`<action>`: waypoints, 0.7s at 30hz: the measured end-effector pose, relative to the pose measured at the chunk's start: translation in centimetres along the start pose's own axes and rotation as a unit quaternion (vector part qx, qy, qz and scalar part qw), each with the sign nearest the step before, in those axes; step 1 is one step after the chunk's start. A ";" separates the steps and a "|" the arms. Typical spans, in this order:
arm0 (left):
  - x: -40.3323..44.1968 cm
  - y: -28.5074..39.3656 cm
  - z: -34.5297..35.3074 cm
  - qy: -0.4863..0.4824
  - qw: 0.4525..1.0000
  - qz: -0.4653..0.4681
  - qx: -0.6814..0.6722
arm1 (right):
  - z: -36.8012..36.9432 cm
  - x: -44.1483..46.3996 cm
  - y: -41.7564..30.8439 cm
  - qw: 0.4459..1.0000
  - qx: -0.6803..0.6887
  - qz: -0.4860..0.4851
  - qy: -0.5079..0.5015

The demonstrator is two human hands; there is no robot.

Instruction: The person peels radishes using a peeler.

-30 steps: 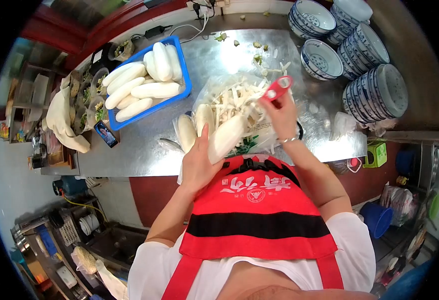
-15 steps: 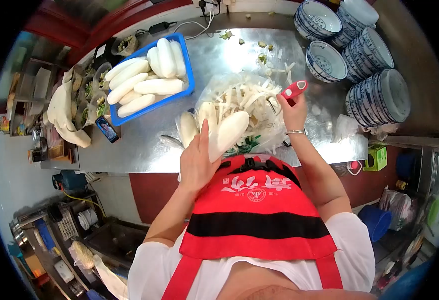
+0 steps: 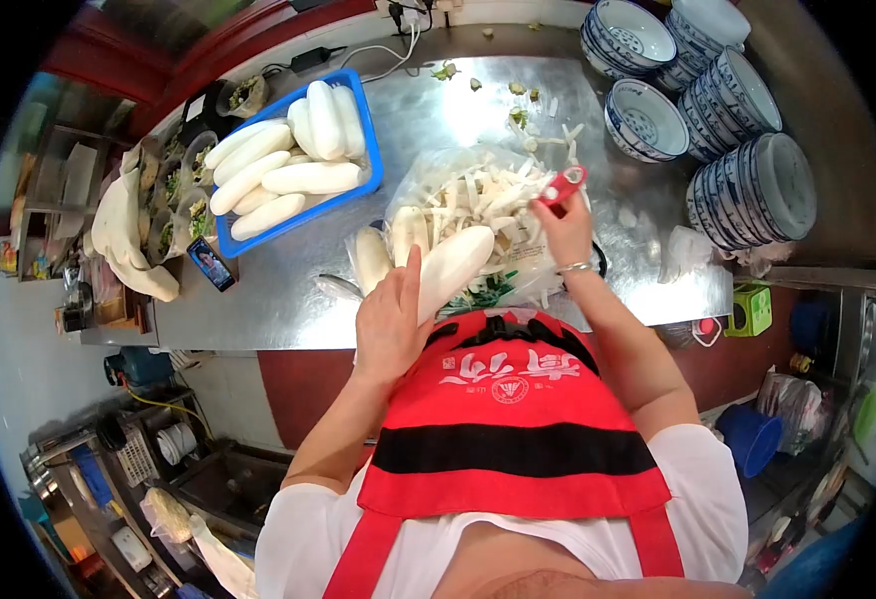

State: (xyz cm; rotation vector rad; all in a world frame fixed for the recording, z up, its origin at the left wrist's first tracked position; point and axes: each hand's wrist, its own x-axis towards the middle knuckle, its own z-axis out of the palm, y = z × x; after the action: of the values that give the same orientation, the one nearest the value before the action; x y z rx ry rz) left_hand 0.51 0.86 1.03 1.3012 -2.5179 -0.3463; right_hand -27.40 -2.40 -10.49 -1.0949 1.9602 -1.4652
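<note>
My left hand [image 3: 390, 317] grips a white daikon radish [image 3: 455, 265] near its lower end, the index finger stretched along it. The radish points up and to the right, over a heap of pale peelings [image 3: 483, 195] on a clear plastic bag. Two more radishes, one of them a daikon [image 3: 371, 258], lie just beyond my left hand. My right hand [image 3: 566, 240] is closed round a red-handled peeler [image 3: 564, 186], to the right of the held radish and apart from it. The peeler's blade is hard to make out.
A blue basket [image 3: 375, 150] of peeled radishes stands at the left back of the metal table [image 3: 268, 309]. Beside it are a phone [image 3: 210, 264] and several tubs of greens. Stacked patterned bowls [image 3: 754, 190] fill the right side. Vegetable scraps [image 3: 518, 92] lie at the back.
My right hand has moved left with the peeler, closer to the held radish. The left hand and its radish have stayed nearly in place.
</note>
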 end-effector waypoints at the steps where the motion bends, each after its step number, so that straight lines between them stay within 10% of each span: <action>1: 0.0 -0.3 -0.3 0.000 1.000 0.001 0.001 | -1.0 0.4 0.4 1.000 -0.002 0.019 0.021; 12: 1.0 0.3 -0.8 -0.003 0.996 0.073 0.055 | 3.0 -5.8 -11.2 0.971 0.209 -0.019 -0.117; 21: -0.3 -1.8 -2.1 0.016 0.989 0.097 0.109 | -1.3 -0.9 -1.5 0.998 -0.017 0.054 0.020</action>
State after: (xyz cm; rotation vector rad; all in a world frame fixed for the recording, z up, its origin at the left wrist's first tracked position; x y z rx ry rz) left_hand 2.73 -0.10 2.36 1.1100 -2.6859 -0.0063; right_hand -27.40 -1.13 -8.78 -0.9642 2.0450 -1.4124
